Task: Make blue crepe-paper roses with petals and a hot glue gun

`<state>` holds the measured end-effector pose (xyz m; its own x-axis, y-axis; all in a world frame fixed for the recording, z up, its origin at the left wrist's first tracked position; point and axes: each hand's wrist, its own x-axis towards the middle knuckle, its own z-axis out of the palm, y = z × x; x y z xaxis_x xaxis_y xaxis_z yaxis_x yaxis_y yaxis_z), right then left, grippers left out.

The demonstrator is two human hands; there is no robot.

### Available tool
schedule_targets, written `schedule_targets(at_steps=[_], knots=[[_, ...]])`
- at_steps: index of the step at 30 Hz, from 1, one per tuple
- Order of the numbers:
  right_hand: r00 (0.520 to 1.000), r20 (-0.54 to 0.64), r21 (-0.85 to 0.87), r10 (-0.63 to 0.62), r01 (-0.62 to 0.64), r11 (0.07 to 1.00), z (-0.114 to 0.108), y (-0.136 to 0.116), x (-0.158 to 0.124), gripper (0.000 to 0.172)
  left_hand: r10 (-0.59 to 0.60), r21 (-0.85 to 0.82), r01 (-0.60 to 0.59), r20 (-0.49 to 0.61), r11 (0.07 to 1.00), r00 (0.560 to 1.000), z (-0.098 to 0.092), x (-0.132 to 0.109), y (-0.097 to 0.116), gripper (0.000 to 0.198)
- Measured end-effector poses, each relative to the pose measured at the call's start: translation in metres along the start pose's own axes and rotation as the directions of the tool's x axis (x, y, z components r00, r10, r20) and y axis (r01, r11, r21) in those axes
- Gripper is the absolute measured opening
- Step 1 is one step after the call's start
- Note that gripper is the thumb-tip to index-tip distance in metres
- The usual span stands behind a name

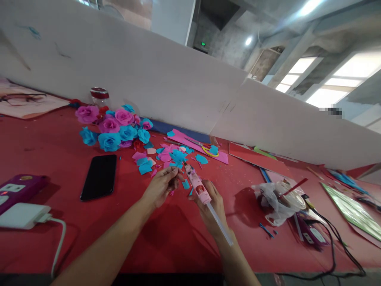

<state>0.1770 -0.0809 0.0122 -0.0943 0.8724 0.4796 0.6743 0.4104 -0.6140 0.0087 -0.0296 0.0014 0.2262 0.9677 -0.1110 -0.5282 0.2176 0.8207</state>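
My left hand (pixel 160 184) is closed in a pinch at the lower edge of a small blue paper flower (pixel 177 156); its grip is partly hidden. In my right hand (pixel 212 204) is a pink hot glue gun (pixel 197 184), its dark nozzle pointing away from me and close to the flower. A long translucent glue stick (pixel 220 224) sticks out of the gun's rear. Blue paper petals (pixel 145 167) and pink paper scraps (pixel 166 154) lie scattered around and beyond my hands. Yellow-and-red handled scissors (pixel 210 151) rest on a pink paper strip (pixel 222 157).
Finished pink and blue paper roses (pixel 109 141) stand at the back left, before a lidded jar (pixel 100 96). A black phone (pixel 99 177) and purple power strip (pixel 22 190) lie left. Rightward are a plastic-bagged cup (pixel 281 200), another power strip (pixel 312 234) and black cables (pixel 333 254).
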Motion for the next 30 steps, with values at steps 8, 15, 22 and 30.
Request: schedule_targets(at_steps=[8,15,22,30], knots=[[0.997,0.036,-0.022,-0.072,0.073,0.997,0.005,-0.001,0.006,0.006,-0.008,-0.033,0.008,-0.016,0.999,1.0,0.003,0.0,0.002,0.019],[0.998,0.062,-0.026,0.005,-0.003,1.0,0.002,0.003,0.011,0.007,-0.004,-0.052,0.004,0.013,0.999,1.0,0.002,0.001,0.001,0.016],[0.999,0.004,-0.072,-0.054,0.055,0.996,-0.007,-0.005,0.014,0.009,-0.004,-0.039,0.004,0.009,0.999,1.0,0.0,0.0,0.001,0.019],[0.996,0.067,-0.08,-0.057,0.062,0.995,-0.001,-0.002,0.01,0.008,-0.01,-0.07,0.01,-0.01,0.998,1.0,-0.001,0.001,-0.001,0.016]])
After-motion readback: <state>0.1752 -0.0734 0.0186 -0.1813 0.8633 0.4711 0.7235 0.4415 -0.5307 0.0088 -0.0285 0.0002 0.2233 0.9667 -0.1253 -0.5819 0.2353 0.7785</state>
